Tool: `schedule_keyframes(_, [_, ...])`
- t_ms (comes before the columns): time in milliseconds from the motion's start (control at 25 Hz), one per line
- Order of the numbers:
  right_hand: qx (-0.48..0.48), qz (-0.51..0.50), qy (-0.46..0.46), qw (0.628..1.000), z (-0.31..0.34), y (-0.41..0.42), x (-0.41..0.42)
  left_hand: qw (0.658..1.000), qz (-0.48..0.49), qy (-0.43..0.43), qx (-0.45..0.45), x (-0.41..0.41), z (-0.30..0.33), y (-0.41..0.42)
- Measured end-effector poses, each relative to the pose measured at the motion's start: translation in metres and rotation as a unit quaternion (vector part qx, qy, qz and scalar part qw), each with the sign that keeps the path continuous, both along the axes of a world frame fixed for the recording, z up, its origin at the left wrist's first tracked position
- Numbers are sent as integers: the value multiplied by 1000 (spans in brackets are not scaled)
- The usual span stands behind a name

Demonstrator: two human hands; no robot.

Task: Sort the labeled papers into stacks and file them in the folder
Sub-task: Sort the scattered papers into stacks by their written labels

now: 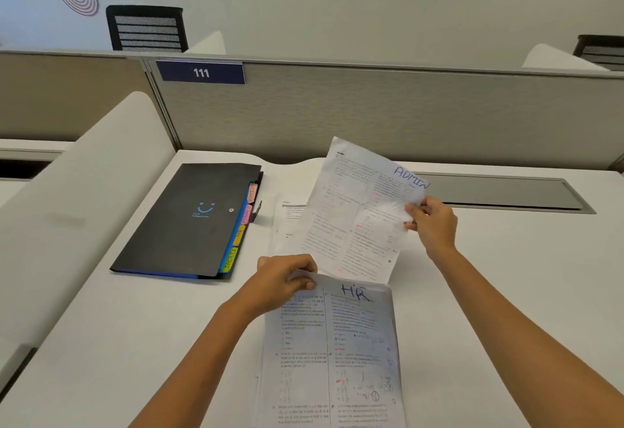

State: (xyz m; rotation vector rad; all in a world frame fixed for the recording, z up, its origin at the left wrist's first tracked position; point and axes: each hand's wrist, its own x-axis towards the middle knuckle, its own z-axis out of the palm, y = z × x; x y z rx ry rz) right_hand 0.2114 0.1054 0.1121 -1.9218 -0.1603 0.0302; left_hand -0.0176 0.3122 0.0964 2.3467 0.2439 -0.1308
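The ADMIN sheet (363,211) is in the air over the middle of the desk (506,275), tilted, its long axis running from the far right corner down toward you. Your right hand (432,225) pinches it at the right edge, just under the handwritten label, so nearly the whole sheet hangs to the left of your grip. That matters for the next move: any stack spot lies leftward and down from the pinch, and I judge you will have to lower the free left edge first.

Your left hand (287,280) grasps the top left corner of the HR sheet (331,353), which lies close to you and seems to top a small pile; how many sheets are under it I cannot tell. A further sheet (287,221) lies flat beyond it, partly hidden behind the raised one, label unseen.

So you have 2 labelled sheets in view, 1 per hand, plus at least 1 more on the desk.

The 1 black folder (189,221) lies closed at the left, well apart from the papers and nearer your left hand, with 4 coloured tabs (240,232): ADMIN, FINANCE, HR, SPORTS.
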Motion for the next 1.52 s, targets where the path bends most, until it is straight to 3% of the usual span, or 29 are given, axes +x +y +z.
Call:
schedule_keyframes(160, [-45, 76, 71, 994, -5, -1, -2, 1000, 9, 1, 9, 3, -1, 0])
schedule_keyframes(400, [-156, 216, 167, 949, -31, 8, -46, 1000, 5, 5, 24, 10, -4, -2])
schedule_keyframes(520, [-221, 233, 146, 936, -51, 10, -60, 1000, 10, 13, 24, 12, -12, -1])
schedule_keyframes(760, [-269, 189, 63, 942, -60, 10, -70, 997, 39, 29, 59, 23, -24, 2])
schedule_keyframes(880, [-215, 118, 71, 967, -55, 8, -70, 994, 43, 43, 92, 31, -31, -1])
schedule_keyframes(1040, [-147, 67, -55, 985, -55, 7, -84, 979, 51, 17, 197, 29, -47, -5])
schedule_keyframes(1120, [-175, 126, -135, 967, -65, 6, -99, 971, 88, -37, 218, 22, -60, -8])
schedule_keyframes(1240, [-279, 219, -214, 910, -88, 6, -120, 951, 149, -92, 254, 10, -74, 1])
schedule_keyframes(1360, [-375, 250, -235, 861, -112, 6, -130, 919, 255, -73, 292, 2, -74, 31])
schedule_keyframes(1440, [-406, 250, -229, 849, -120, 6, -132, 894, 353, -43, 271, -2, -70, 54])
schedule_keyframes(1520, [-423, 244, -228, 843, -122, 6, -132, 856, 483, -18, 185, -5, -66, 77])
